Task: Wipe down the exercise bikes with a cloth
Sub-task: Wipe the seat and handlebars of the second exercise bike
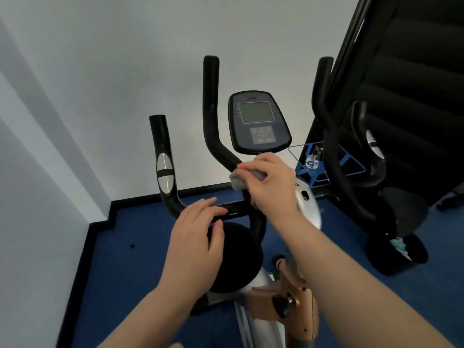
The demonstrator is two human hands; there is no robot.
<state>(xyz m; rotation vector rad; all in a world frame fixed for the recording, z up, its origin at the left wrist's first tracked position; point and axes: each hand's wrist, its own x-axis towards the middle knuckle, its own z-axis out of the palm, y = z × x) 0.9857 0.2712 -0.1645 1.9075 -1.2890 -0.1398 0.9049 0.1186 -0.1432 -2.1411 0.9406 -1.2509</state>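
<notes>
An exercise bike fills the middle of the view, with a dark console (258,120) and black handlebars. My right hand (272,183) grips a grey cloth (237,180) and holds it against the base of the inner left handlebar (213,116), just below the console. My left hand (198,236) lies with straight fingers on the lower crossbar (234,209), beside the outer left handle (164,167) with its silver sensor pad. The right handlebars (326,136) stand apart from both hands.
A large black machine (406,71) rises at the right. A blue wire rack (316,167) holding a clear bottle stands behind the bike. A black bin (399,254) sits on the blue floor at right. White walls close off the left and the back.
</notes>
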